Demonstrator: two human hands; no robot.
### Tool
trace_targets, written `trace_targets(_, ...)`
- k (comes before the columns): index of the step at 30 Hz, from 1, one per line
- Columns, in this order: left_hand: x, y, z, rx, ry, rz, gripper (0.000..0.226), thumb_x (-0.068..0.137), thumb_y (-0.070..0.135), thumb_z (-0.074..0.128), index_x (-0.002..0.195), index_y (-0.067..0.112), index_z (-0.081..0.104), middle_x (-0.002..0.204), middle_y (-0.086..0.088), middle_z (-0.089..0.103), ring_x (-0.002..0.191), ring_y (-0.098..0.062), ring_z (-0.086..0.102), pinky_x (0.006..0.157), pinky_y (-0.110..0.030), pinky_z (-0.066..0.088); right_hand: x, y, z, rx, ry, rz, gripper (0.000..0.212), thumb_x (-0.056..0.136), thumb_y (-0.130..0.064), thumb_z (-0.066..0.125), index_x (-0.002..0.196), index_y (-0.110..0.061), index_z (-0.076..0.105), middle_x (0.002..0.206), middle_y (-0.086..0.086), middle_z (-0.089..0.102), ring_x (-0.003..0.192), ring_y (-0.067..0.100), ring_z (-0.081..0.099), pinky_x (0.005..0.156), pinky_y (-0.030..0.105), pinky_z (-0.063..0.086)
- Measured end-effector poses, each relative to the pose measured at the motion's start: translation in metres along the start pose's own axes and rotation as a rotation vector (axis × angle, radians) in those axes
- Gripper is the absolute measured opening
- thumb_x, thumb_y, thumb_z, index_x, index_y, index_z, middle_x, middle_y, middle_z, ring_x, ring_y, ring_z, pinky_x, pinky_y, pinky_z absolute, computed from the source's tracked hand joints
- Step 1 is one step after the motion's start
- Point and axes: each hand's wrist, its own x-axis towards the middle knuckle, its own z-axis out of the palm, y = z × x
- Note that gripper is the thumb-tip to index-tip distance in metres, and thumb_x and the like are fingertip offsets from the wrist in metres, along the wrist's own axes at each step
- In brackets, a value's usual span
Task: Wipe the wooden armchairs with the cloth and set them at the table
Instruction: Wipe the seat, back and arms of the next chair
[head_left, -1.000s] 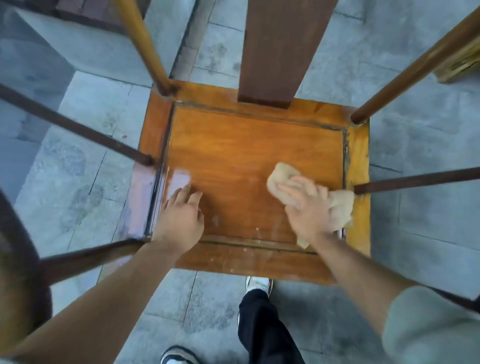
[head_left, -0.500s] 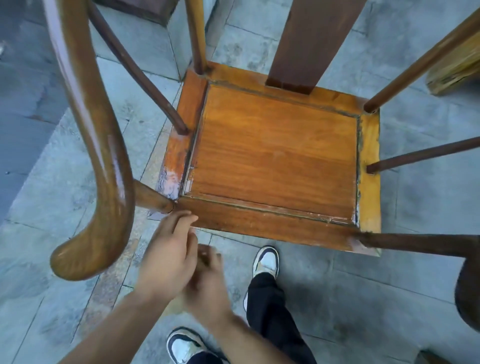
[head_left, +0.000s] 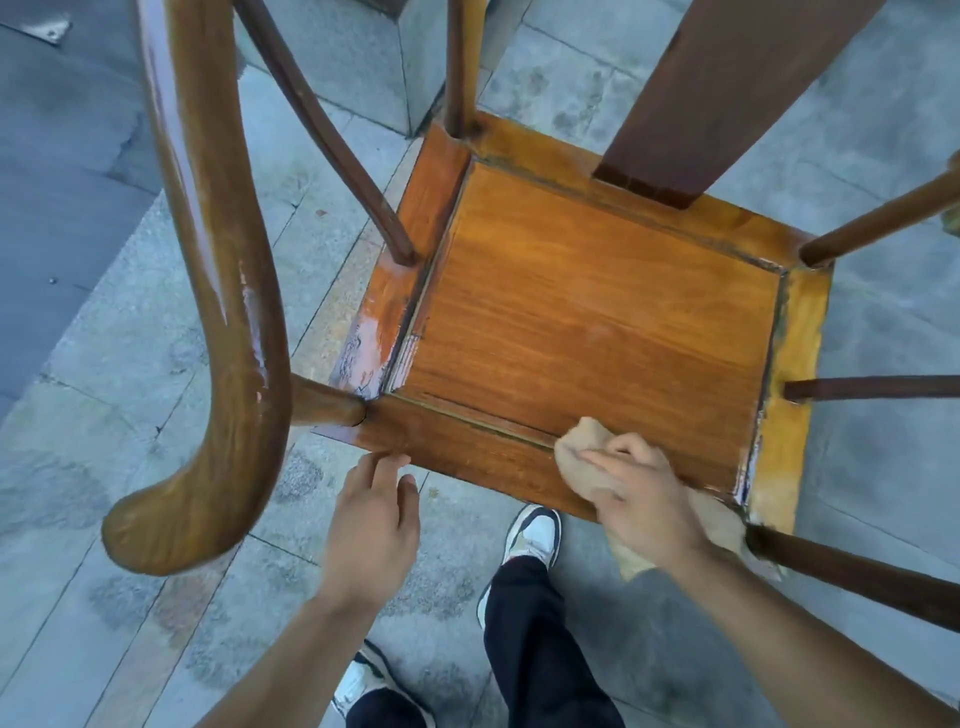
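Observation:
I look straight down onto a wooden armchair whose orange-brown seat (head_left: 587, 322) fills the middle of the view. Its curved left armrest (head_left: 218, 291) sweeps down the left side, and the dark back splat (head_left: 701, 98) rises at the top. My right hand (head_left: 644, 499) is shut on a beige cloth (head_left: 576, 457) and presses it on the seat's front rail near the right corner. My left hand (head_left: 374, 525) hovers just in front of the seat's front edge, fingers loosely apart, holding nothing.
Grey stone paving (head_left: 130, 415) surrounds the chair. A stone block (head_left: 363, 78) stands behind the chair's left rear corner. My feet in dark trousers and white shoes (head_left: 535, 535) stand right before the seat. The right armrest's posts (head_left: 857, 571) cross the right side.
My right hand has come up from in front of the seat, where both hands met, and set the cloth on the front rail. My left hand stayed near the front edge.

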Motion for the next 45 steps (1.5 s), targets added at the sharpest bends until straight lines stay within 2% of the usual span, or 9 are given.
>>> trace_targets(5, 0.001, -0.008, -0.003, -0.049, 0.101, -0.074, 0.028, 0.101, 0.014, 0.045, 0.124, 0.006, 0.058, 0.123, -0.004, 0.057, 0.115, -0.025, 0.054, 0.093, -0.039, 0.047, 0.052, -0.114, 0.034, -0.021, -0.106, -0.185, 0.049, 0.090, -0.022, 0.054, 0.135, -0.039, 0.060, 0.108, -0.008, 0.037, 0.101, 0.022, 0.038, 0.088, 0.042, 0.049)
trace_targets(8, 0.011, -0.013, -0.010, -0.009, 0.122, -0.018, 0.035, 0.098, 0.007, 0.045, 0.130, 0.008, 0.056, 0.133, -0.003, 0.055, 0.121, -0.022, 0.052, 0.096, -0.037, 0.048, 0.074, -0.181, 0.049, -0.007, -0.102, -0.277, 0.012, 0.096, -0.036, 0.047, 0.104, -0.035, 0.056, 0.104, -0.005, 0.034, 0.095, 0.024, 0.035, 0.082, 0.046, 0.048)
trace_targets(11, 0.024, -0.020, -0.016, 0.105, 0.085, -0.045, 0.059, 0.083, -0.007, 0.050, 0.140, 0.008, 0.049, 0.145, -0.004, 0.044, 0.123, -0.025, 0.050, 0.085, -0.036, 0.053, 0.085, -0.201, 0.056, 0.036, -0.079, -0.338, 0.015, 0.092, -0.045, 0.050, 0.081, -0.036, 0.047, 0.100, -0.003, 0.036, 0.092, 0.025, 0.034, 0.076, 0.041, 0.040)
trace_targets(15, 0.024, -0.025, -0.010, 0.295, -0.038, -0.085, 0.074, 0.077, -0.005, 0.055, 0.148, 0.006, 0.038, 0.157, -0.008, 0.020, 0.130, -0.031, 0.044, 0.077, -0.038, 0.054, 0.079, -0.176, 0.055, -0.053, -0.055, -0.364, 0.036, 0.091, -0.027, 0.057, 0.125, -0.036, 0.057, 0.109, -0.006, 0.035, 0.096, 0.023, 0.036, 0.083, 0.042, 0.046)
trace_targets(25, 0.019, -0.009, -0.009, 0.335, -0.113, -0.222, 0.081, 0.087, 0.013, 0.053, 0.157, 0.012, 0.012, 0.161, -0.004, -0.013, 0.138, -0.027, 0.040, 0.087, -0.031, 0.051, 0.030, -0.086, 0.037, -0.182, -0.127, -0.220, 0.068, 0.089, -0.028, 0.059, 0.152, -0.042, 0.037, 0.118, -0.008, 0.027, 0.106, 0.018, 0.032, 0.082, 0.039, 0.051)
trace_targets(29, 0.027, -0.009, -0.004, 0.383, -0.030, -0.222, 0.075, 0.079, 0.009, 0.058, 0.151, 0.011, 0.035, 0.159, -0.008, 0.010, 0.110, -0.027, 0.058, 0.080, -0.032, 0.049, 0.079, -0.169, 0.057, -0.206, -0.130, -0.418, 0.059, 0.088, -0.021, 0.057, 0.140, -0.043, 0.038, 0.123, -0.006, 0.031, 0.110, 0.025, 0.036, 0.078, 0.040, 0.043)
trace_targets(33, 0.036, 0.002, 0.002, 0.304, 0.017, -0.166, 0.046, 0.067, 0.003, 0.067, 0.112, 0.010, 0.069, 0.122, -0.011, 0.058, 0.099, -0.030, 0.063, 0.080, -0.039, 0.055, 0.111, -0.189, 0.051, -0.293, -0.058, -0.583, 0.037, 0.084, -0.035, 0.053, 0.120, -0.027, 0.057, 0.123, -0.003, 0.041, 0.108, 0.027, 0.044, 0.084, 0.039, 0.045)
trace_targets(37, 0.057, 0.034, 0.015, 0.259, -0.034, -0.035, 0.063, 0.047, 0.002, 0.074, 0.110, 0.005, 0.069, 0.112, -0.014, 0.065, 0.095, -0.035, 0.067, 0.072, -0.035, 0.059, 0.167, -0.163, 0.016, -0.393, -0.143, -0.755, 0.050, 0.072, -0.026, 0.056, 0.120, -0.039, 0.060, 0.120, -0.006, 0.038, 0.106, 0.023, 0.039, 0.083, 0.038, 0.043)
trace_targets(45, 0.115, 0.068, 0.019, 0.294, 0.102, -0.113, 0.058, 0.056, 0.007, 0.074, 0.114, 0.005, 0.068, 0.124, -0.012, 0.061, 0.119, -0.034, 0.057, 0.099, -0.050, 0.050, 0.305, -0.147, -0.071, -0.567, 0.034, -0.671, 0.040, 0.081, -0.032, 0.052, 0.118, -0.040, 0.066, 0.115, -0.005, 0.041, 0.101, 0.018, 0.038, 0.085, 0.038, 0.044)
